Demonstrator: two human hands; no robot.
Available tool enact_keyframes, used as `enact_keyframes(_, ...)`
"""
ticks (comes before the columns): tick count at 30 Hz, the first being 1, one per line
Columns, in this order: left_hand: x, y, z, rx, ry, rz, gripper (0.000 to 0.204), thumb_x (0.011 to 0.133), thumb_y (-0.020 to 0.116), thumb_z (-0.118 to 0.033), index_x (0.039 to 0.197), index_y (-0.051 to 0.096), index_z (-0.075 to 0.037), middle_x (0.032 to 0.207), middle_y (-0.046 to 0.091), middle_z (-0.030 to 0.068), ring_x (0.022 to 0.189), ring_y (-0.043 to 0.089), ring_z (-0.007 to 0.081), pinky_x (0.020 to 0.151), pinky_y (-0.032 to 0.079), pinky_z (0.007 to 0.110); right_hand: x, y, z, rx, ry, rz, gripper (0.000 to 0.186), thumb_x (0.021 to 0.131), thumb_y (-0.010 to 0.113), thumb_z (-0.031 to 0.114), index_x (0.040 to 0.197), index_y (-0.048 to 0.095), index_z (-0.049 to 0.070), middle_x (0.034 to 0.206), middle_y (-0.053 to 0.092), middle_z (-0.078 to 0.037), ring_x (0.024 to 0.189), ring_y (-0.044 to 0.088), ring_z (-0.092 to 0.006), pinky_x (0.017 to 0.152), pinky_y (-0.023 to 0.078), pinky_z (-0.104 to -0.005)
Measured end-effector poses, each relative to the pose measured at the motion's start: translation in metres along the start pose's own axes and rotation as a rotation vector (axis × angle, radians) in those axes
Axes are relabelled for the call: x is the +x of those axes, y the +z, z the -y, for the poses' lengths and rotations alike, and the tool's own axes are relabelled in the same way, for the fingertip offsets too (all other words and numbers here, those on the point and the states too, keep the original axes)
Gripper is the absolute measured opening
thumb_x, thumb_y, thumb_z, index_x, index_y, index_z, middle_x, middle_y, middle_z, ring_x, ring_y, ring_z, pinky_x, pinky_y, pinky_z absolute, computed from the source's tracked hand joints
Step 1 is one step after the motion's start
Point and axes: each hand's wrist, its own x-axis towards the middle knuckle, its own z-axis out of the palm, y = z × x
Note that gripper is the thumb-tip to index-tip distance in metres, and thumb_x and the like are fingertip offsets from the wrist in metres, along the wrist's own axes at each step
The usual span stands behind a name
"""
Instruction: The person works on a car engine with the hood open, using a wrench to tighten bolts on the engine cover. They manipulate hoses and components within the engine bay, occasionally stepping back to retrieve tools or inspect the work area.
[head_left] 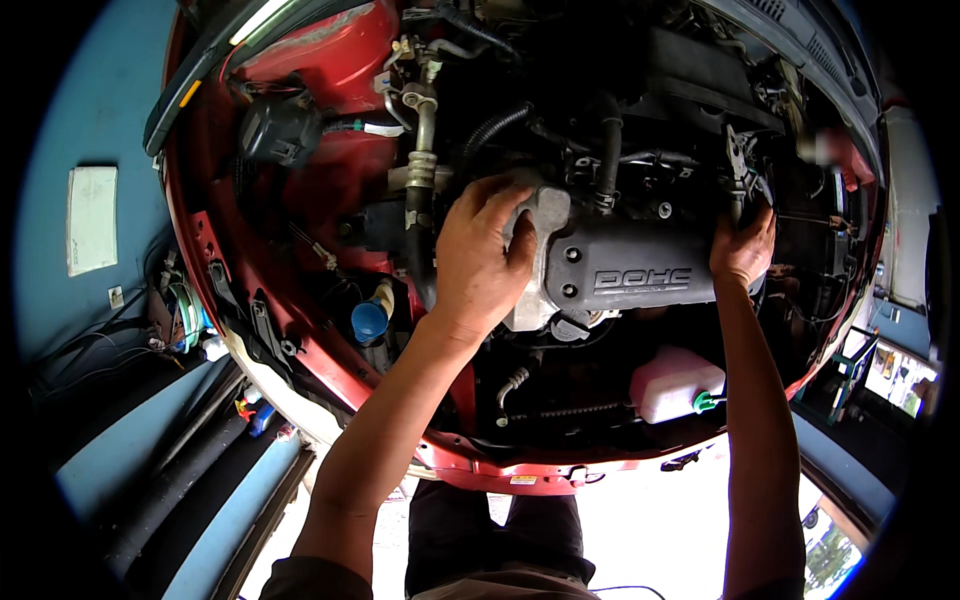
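Black plastic, the engine cover [640,265] lies right of the frame's centre, beside a grey metal casing [550,213]. Over that casing the left hand [485,250] rests spread wide, fingers curved. The right hand [744,248] sits at the cover's right end, just below a metal tool [737,165], perhaps pliers; whether it grips it, I cannot tell. A loose grip could let the tool drop and scratch the cover.

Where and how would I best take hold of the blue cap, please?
Probably around the outer rim of the blue cap, coming from above: its round face points upward, and nothing covers it from that side.
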Motion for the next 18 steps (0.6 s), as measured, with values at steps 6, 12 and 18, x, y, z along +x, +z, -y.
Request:
enact_keyframes(6,0.002,0.013,0.007,0.009,0.01,-0.075,0.039,0.083,0.075,-0.009,0.119,0.063,-0.002,0.123,0.06,0.0194,0.106,0.063,0.0362,0.089,0.053,0.04,0.0,0.002,-0.003,0.034,-0.04,-0.038,0.062,0.079,0.072,0.038,0.128,0.054,0.004,0.124,0.061,-0.019,0.116,0.057,-0.0408,0.097,0.046,-0.0472)
enact_keyframes(12,0.033,0.044,-0.008,0.332,-0.199,0.061,0.062,0.079,0.08,-0.038,0.122,0.06,0.002,0.122,0.061,0.0206,0.103,0.062,0.0404,0.091,0.049,0.051,0.002,0.003,-0.001,-0.023,-0.001,-0.018,0.058,0.079,0.072,0.036,0.124,0.055,0.004,0.118,0.062,-0.019,0.111,0.058,-0.0404,0.093,0.047,-0.048)
enact_keyframes(18,0.057,0.061,-0.019,0.626,-0.288,0.261,0.054,0.08,0.074,-0.048,0.116,0.066,-0.009,0.108,0.068,0.0104,0.098,0.065,0.0369,0.084,0.045,0.059,0.001,0.001,-0.001,-0.042,-0.046,-0.046,0.061,0.074,0.074,0.03,0.125,0.053,0.004,0.117,0.06,-0.018,0.108,0.057,-0.0401,0.092,0.046,-0.0484)
